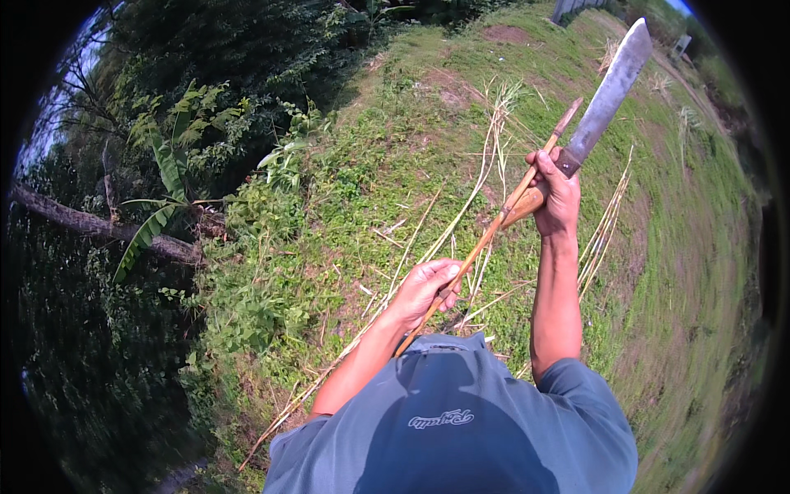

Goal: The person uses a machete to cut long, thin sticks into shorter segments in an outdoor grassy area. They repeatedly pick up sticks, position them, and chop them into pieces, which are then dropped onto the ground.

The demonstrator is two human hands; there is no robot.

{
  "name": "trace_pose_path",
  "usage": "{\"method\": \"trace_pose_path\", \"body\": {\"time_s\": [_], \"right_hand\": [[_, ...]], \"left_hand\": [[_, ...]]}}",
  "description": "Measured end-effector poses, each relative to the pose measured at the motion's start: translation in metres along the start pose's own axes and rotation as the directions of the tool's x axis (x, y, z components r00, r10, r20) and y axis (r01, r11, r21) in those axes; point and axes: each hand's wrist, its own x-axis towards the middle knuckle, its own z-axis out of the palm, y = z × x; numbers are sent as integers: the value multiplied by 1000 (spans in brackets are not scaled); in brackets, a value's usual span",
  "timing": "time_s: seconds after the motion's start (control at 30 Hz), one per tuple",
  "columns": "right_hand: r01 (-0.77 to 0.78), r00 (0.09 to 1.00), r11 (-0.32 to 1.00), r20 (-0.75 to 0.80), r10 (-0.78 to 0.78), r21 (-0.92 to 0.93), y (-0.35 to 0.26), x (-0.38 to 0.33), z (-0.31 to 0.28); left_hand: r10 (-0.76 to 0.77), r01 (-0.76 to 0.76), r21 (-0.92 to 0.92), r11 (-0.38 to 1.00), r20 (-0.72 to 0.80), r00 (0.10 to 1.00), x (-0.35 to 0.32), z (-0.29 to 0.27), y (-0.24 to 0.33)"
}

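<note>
My right hand is closed around the wooden handle of a machete, its broad grey blade pointing up and away to the right. A thin brown cane stalk runs slantwise from near my shirt up to a tapered tip beside the blade. Its upper part passes under the right thumb and fingers, against the machete handle. Lower down, my left hand holds the same stalk, pinched between thumb and fingers. The stalk's near end lies in front of my shirt.
Long pale stalks lie on the grassy ground ahead, and more cut stalks lie to the right. Dense dark bushes and a broad-leaved plant stand left, by a fallen trunk. A grey wall shows far off.
</note>
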Motion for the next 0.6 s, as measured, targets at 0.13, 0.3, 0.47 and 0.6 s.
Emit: {"method": "trace_pose_path", "body": {"time_s": [0.13, 0.3, 0.47, 0.6], "right_hand": [[-46, 998, 999, 37, 46, -12, -1, -6, 6], [-58, 997, 997, 45, 60, -49, -3, -3, 0], [-73, 997, 997, 26, 74, -22, -11, -7, -5], [-82, 996, 993, -25, 81, -88, -11, -9, -5]], "left_hand": [[157, -161, 84, 983, 58, 986, 42, 37, 39], [203, -213, 241, 947, 66, 977, 79, 63, 58], [115, -93, 257, 962, -70, 991, 84, 73, 60], [161, -130, 225, 966, -127, 979, 88, 72, 44]]}}
